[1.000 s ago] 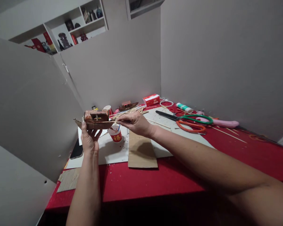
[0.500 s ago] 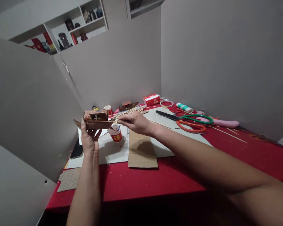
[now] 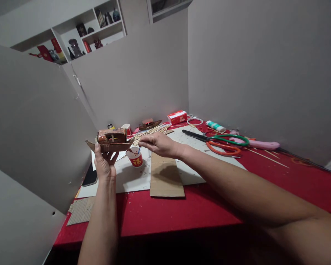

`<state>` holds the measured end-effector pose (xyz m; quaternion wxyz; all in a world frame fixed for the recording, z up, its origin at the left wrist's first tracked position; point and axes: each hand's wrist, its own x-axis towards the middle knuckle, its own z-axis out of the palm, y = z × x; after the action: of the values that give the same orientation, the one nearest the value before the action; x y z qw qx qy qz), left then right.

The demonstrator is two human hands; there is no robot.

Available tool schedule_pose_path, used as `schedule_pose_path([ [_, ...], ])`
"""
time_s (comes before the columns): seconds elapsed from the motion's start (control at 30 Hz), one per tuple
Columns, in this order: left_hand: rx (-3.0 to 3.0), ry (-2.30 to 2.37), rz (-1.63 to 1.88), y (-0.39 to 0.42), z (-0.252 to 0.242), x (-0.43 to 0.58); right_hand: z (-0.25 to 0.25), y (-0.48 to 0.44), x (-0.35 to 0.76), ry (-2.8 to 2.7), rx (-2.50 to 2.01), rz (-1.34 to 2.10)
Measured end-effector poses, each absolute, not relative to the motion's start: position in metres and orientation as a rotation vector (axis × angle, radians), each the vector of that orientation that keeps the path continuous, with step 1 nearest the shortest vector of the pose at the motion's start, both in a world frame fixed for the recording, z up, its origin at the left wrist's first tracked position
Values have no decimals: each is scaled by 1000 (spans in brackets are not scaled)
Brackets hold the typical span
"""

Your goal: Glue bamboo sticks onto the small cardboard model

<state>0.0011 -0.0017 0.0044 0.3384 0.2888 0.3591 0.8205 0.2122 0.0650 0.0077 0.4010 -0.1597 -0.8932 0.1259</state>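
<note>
A small brown model boat (image 3: 116, 147) with a copper-coloured, box-like cabin rests on my left hand (image 3: 105, 163), which grips its hull from below with the thumb on the near side. Just off the boat's right end is my right hand (image 3: 157, 142), its fingers pinched together. Whatever they hold, if anything, is too small to make out. Below both hands stands a red and white paper cup (image 3: 136, 160) with a blue stick in it. A piece of brown cardboard (image 3: 167, 182) lies under my right hand.
Behind the cup lie thin wooden sticks (image 3: 158, 129) and a second model boat (image 3: 149, 124). Large scissors (image 3: 209, 139), a pink-handled tool (image 3: 264, 144), a white and green tube (image 3: 216, 126) and a red tissue pack (image 3: 177, 117) are at right. A phone (image 3: 90, 176) lies left.
My right hand has shifted slightly right, and a gap now shows between its fingertips and the boat's end. My left hand and the boat have hardly moved.
</note>
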Motion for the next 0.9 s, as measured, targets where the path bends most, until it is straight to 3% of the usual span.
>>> schedule_pose_path([
  [0.9,769,987,2102,0,-1,10,3,59,203,-2325,-515,234],
])
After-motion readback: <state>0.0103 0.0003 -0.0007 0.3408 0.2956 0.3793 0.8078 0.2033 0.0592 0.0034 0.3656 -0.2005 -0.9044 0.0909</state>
